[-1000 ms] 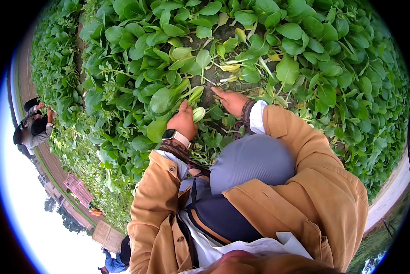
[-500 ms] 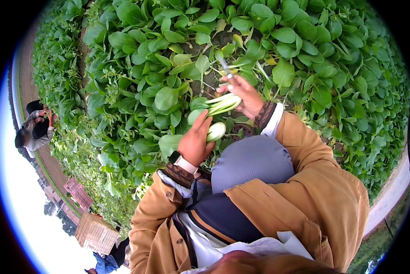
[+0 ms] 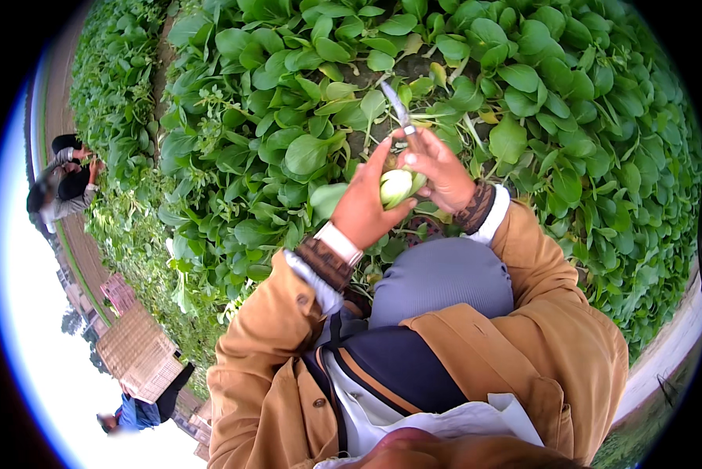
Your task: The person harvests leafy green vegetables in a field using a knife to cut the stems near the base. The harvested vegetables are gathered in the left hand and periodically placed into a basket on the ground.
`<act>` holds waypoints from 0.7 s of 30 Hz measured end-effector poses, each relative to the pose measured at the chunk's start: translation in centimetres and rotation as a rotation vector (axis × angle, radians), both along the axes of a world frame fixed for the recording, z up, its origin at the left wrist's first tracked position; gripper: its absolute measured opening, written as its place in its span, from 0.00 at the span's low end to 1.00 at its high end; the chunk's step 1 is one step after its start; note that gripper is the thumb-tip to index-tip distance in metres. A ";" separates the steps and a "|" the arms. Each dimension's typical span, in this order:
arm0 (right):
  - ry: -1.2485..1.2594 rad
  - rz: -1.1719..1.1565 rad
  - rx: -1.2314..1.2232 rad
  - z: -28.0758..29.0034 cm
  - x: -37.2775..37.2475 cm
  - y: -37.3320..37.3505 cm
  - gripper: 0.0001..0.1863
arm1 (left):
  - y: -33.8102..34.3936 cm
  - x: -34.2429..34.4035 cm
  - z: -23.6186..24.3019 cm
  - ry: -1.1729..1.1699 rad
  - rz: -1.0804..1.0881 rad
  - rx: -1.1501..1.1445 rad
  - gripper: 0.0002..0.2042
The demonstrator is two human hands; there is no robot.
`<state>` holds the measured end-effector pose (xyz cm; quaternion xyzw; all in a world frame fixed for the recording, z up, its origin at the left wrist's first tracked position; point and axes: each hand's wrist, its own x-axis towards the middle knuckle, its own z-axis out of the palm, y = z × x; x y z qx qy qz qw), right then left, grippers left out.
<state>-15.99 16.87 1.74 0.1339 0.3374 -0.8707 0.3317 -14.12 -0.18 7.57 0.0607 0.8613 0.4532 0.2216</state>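
Observation:
A small knife [image 3: 396, 103] with a brownish handle is in my right hand [image 3: 443, 173], its blade pointing up and away over the plants. My left hand [image 3: 366, 205] is closed around a head of bok choy [image 3: 396, 187], its pale, rounded base facing me. The two hands are close together at the vegetable, and the fingers of my right hand seem to touch its far side. A large leaf [image 3: 327, 200] shows beside my left hand. Most of the bok choy's leaves are hidden by my hands.
Dense leafy greens [image 3: 554, 102] surround my hands, with yellowed leaves and bare soil just beyond. My grey-clad knee [image 3: 442, 281] is below them. At far left a person [image 3: 65, 180] bends over the plants. Lower left, another person [image 3: 143, 410] is near a woven crate [image 3: 137, 352] and pink crate [image 3: 118, 294].
My left hand has moved up and right to meet my right hand. The bok choy is now bunched between them, base toward me. At lower left, the woven crate and person appear shifted left.

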 end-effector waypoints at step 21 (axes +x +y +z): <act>0.713 0.584 0.808 -15.0 -0.8 -8.2 0.30 | -11.4 0.9 -6.5 -0.118 -0.210 -0.909 0.30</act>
